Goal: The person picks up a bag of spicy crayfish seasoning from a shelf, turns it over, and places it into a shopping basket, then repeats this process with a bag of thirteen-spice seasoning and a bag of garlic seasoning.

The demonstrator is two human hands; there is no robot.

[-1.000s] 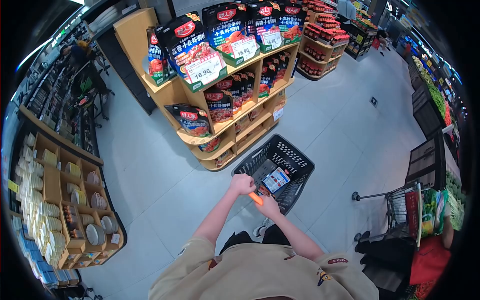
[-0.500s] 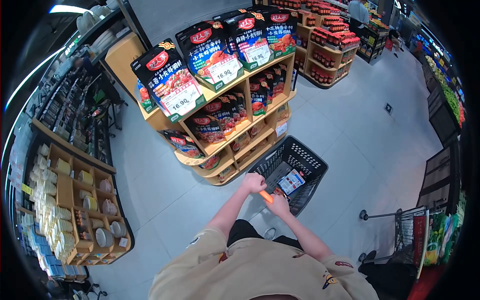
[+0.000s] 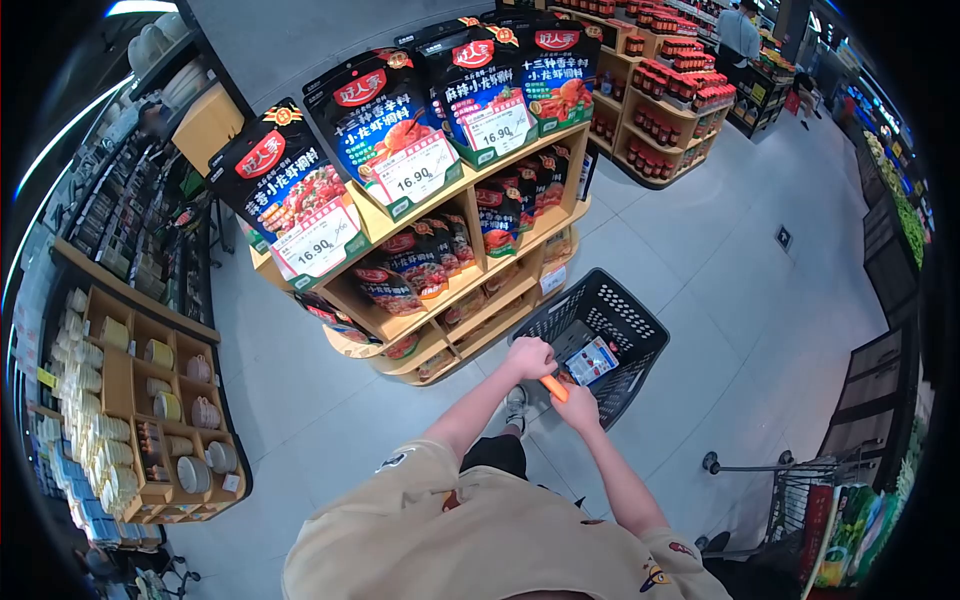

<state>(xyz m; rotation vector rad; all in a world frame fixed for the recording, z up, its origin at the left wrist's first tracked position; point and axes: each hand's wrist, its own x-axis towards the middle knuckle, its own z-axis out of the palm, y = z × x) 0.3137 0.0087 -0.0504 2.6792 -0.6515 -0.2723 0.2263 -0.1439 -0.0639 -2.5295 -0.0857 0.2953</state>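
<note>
My left hand (image 3: 530, 358) is closed around the upper end of an orange handle (image 3: 553, 388). Lower down, my right hand (image 3: 577, 407) grips the same handle. A black perforated shopping basket (image 3: 627, 315) is in front of both hands at floor level, apparently joined to the handle, though my hands and arms hide the connection. Inside the basket lies a blue and white printed package (image 3: 592, 361), with another small item partly hidden beside it.
Just left of the basket stands a wooden display shelf (image 3: 400, 325) with black seasoning pouches (image 3: 375, 115) and price cards. Dishware fills a shelf (image 3: 130, 390) at the left. A shopping cart (image 3: 800, 500) is at the lower right. Farther off are red-lidded jars (image 3: 680, 85) and a person (image 3: 738, 35).
The display shelf now looks closer and sits farther left in view. My foot has come forward beneath my arms. Both hands keep their hold on the handle.
</note>
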